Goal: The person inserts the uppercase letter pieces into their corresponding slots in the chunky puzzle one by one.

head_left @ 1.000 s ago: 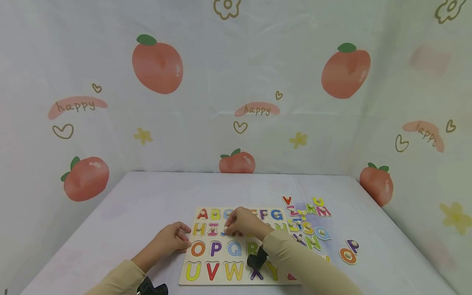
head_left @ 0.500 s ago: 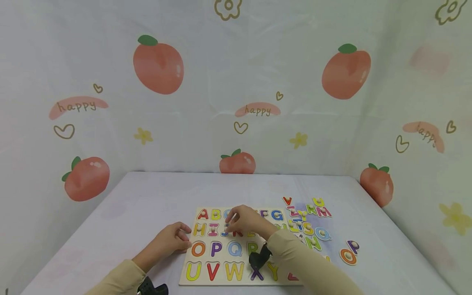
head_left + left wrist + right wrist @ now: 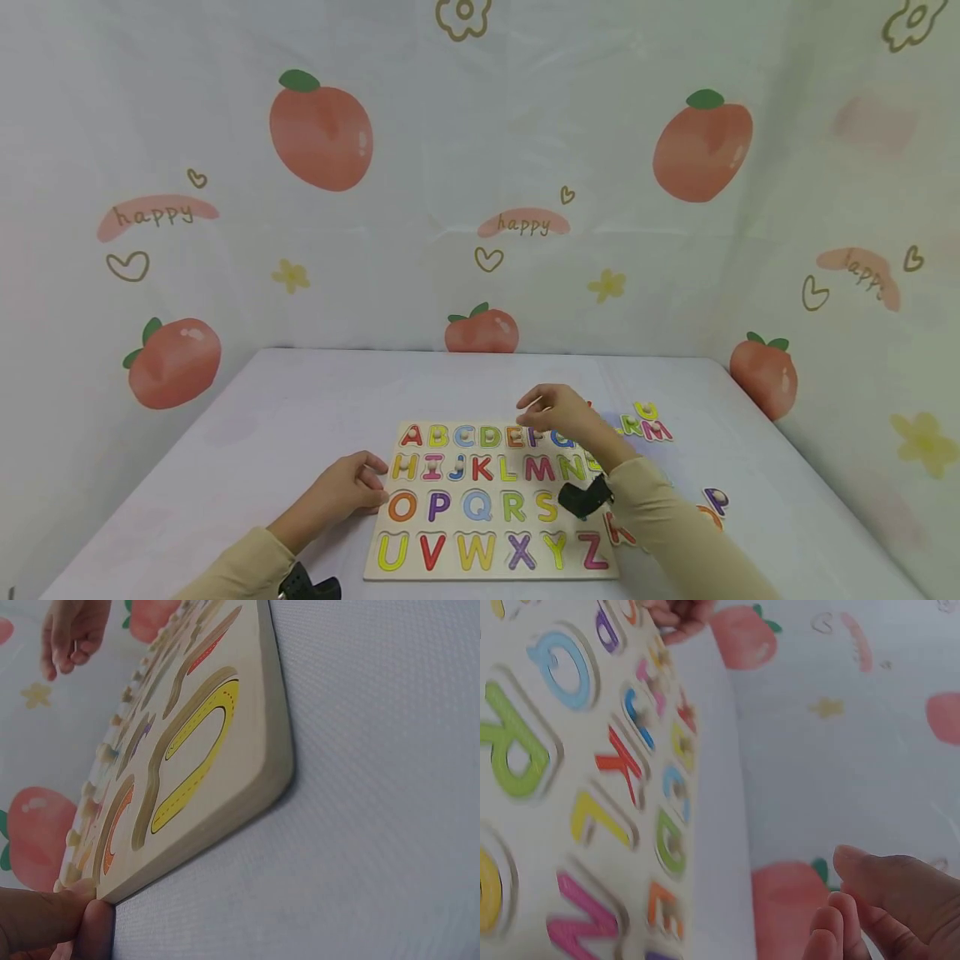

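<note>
A wooden alphabet puzzle board (image 3: 450, 525) lies on the table, with knobbed letter pieces from A to J in its upper slots. The recesses from K onward show printed letters. My left hand (image 3: 341, 490) grips the board's left edge; in the left wrist view the thumb (image 3: 56, 911) lies on the rim with a finger against the side. Above the board's far edge, near E and F, hangs my right hand (image 3: 558, 410), fingers loosely bent and holding nothing. In the right wrist view its thumb (image 3: 892, 877) is apart from the board.
Loose letter pieces lie right of the board: a pink M (image 3: 657, 430), a green R (image 3: 632, 426), a yellow U (image 3: 646, 410) and a purple P (image 3: 716, 500). A red K (image 3: 618, 528) sits by the board's right edge. My right forearm (image 3: 667, 517) hides several others.
My right hand has let go of the J piece in its slot, risen, and moved right and away over the board's far edge. My left hand has stayed at the left edge.
</note>
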The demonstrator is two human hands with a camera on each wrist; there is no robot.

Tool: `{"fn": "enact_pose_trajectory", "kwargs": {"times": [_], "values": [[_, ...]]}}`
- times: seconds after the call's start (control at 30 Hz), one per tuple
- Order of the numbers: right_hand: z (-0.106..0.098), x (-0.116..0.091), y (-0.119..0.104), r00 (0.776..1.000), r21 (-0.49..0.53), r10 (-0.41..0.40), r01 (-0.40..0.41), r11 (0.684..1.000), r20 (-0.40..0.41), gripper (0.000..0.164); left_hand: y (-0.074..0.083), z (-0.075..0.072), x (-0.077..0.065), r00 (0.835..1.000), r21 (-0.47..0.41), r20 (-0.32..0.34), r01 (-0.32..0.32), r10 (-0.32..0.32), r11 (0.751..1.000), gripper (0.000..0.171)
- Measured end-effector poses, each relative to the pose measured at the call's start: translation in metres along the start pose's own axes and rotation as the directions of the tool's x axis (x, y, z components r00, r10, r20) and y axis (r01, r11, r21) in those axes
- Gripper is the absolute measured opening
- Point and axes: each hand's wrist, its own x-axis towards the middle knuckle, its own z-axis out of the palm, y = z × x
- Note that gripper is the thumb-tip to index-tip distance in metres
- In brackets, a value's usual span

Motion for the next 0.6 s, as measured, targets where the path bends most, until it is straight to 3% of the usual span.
{"fn": "enact_pose_trajectory", "kwargs": {"times": [0.33, 0.6], "values": [[-0.06, -0.029, 0.031, 0.993, 0.004, 0.038, -0.038, 0.999, -0.111, 0.031, -0.002, 0.0, 0.001, 1.0, 0.031, 0.012, 0.005, -0.005, 1.0, 0.038], [-0.083, -0.06, 0.058, 0.981, -0.003, 0.105, -0.107, 0.994, -0.161, 0.042, -0.003, 0.0, 0.004, 1.0, 0.036, 0.01, 0.008, -0.008, 0.999, 0.038]]}}
